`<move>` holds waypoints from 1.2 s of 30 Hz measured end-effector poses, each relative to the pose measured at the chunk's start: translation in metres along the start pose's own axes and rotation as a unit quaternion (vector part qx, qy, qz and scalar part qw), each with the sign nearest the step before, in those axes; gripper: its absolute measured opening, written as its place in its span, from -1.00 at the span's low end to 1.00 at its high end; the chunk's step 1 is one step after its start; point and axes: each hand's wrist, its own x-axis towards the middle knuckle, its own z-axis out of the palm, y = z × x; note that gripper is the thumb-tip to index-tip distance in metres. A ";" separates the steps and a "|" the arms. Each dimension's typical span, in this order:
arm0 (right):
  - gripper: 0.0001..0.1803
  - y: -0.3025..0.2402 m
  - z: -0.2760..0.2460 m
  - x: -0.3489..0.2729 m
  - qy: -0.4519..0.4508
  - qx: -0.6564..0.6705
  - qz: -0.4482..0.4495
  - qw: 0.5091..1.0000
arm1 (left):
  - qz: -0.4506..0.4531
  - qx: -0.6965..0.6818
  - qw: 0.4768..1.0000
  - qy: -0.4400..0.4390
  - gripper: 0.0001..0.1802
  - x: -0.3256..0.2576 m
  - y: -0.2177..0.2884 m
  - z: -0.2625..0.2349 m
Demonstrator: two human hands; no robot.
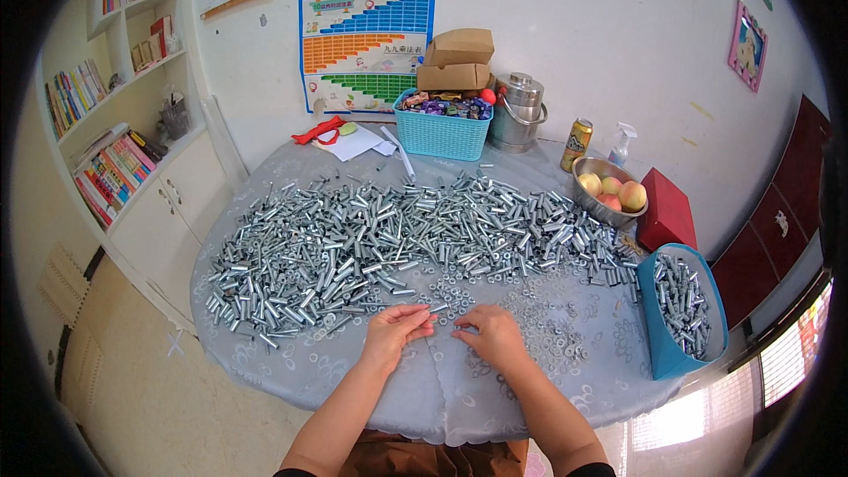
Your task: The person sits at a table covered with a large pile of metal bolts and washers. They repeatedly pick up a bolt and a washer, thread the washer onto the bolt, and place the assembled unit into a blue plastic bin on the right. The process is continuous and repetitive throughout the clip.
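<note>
My left hand (pixel 399 333) is closed in a pinch on a short silver bolt (pixel 439 307), whose end sticks out past the fingertips toward the right. Facing it, my right hand (pixel 492 334) has thumb and forefinger pinched together; whatever lies between them is too small to make out. Just beyond both hands are loose nuts (pixel 452 290) scattered on the grey tablecloth (pixel 477 397). A wide heap of shiny metal bolts and sleeves (pixel 353 247) spreads across the table behind them. Flat washers (pixel 556 340) lie to the right of my right hand.
A blue bin (pixel 654 327) full of metal pieces stands at the right edge. Behind it are a red box (pixel 669 212) and a steel bowl (pixel 587 199) of fruit. At the back stand a drink can (pixel 577 143), a metal pot (pixel 518 115) and a turquoise basket (pixel 442 135).
</note>
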 end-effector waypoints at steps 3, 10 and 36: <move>-0.76 -0.007 -0.001 0.000 -0.005 0.049 0.092 0.995 | -0.002 0.007 1.000 0.005 -0.80 -0.001 0.002 0.002; -0.79 -0.015 -0.009 0.009 0.125 0.349 0.136 0.919 | -0.012 0.023 1.000 0.003 -0.79 -0.001 0.000 0.001; -0.69 -0.027 -0.015 0.006 0.037 0.388 0.154 0.908 | 0.028 0.026 0.999 0.022 -0.82 -0.001 -0.002 0.003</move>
